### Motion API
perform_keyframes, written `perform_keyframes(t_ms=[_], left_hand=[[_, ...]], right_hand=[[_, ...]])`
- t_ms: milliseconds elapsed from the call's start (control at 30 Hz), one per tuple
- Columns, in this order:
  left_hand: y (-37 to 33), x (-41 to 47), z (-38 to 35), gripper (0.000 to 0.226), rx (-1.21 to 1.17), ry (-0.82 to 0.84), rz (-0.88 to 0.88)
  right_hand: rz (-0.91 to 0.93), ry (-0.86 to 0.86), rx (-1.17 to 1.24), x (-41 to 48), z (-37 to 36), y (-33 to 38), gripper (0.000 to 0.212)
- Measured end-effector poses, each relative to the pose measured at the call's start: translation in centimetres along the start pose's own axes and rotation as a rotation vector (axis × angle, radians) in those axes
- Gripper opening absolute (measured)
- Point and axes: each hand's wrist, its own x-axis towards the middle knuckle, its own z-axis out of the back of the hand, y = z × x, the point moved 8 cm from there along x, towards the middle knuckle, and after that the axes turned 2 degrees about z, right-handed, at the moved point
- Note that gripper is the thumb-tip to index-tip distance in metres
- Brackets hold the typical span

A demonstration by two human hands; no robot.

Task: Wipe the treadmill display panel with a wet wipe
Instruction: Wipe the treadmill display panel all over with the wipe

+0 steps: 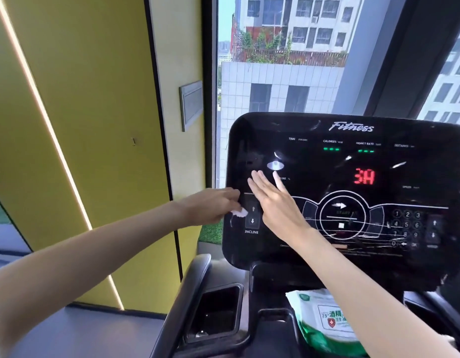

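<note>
The black treadmill display panel (pixel 378 192) fills the right half of the view, with red digits lit and an INCLINE button pair at its left. My left hand (pixel 213 205) reaches to the panel's left edge and pinches a small crumpled white wet wipe (pixel 239 212) beside the INCLINE buttons. My right hand (pixel 275 202) lies flat on the panel's left part, fingers straight and pointing up and left, just right of those buttons.
A green and white pack of wet wipes (pixel 324 324) lies in the console tray below the panel. A black cup holder (pixel 216 313) sits left of it. A yellow wall (pixel 89 125) stands at left, a window (pixel 288 60) behind.
</note>
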Motion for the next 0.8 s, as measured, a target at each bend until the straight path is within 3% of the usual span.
perform_keyframes(t_ms=[100, 233, 267, 367, 500, 533, 633, 733, 800], left_hand=[[3.5, -0.4, 1.1, 0.029, -0.092, -0.246, 0.236], [-0.5, -0.9, -1.2, 0.033, -0.016, -0.07, 0.013], [-0.1, -0.9, -1.0, 0.032, -0.026, -0.067, 0.051], [3.1, -1.0, 0.5, 0.027, -0.12, -0.294, 0.29], [-1.5, -0.8, -2.0, 0.03, 0.004, -0.01, 0.021], [-0.9, -0.6, -1.4, 0.029, -0.019, -0.016, 0.076], [2.8, -0.8, 0.2, 0.022, -0.164, -0.278, 0.318], [-0.3, -0.4, -1.3, 0.025, -0.053, -0.1, 0.112], [-0.9, -0.7, -1.9, 0.026, -0.076, -0.042, 0.124]], right_hand=[[-0.008, 0.006, 0.003, 0.0, 0.0, 0.2, 0.072], [-0.002, 0.017, -0.014, 0.0, -0.1, 0.3, 0.073], [-0.004, 0.021, -0.011, 0.0, -0.1, 0.2, 0.074], [-0.011, 0.034, 0.011, 0.0, -0.1, 0.3, 0.076], [-0.011, 0.04, 0.021, -0.2, -0.4, 0.2, 0.077], [-0.012, 0.046, 0.018, -0.2, -0.4, 0.2, 0.078], [-0.017, 0.059, 0.011, -0.1, -0.3, 0.0, 0.078], [-0.03, 0.036, 0.049, -0.2, 0.0, 0.3, 0.076], [-0.059, -0.014, 0.079, -1.0, 0.4, 0.4, 0.073]])
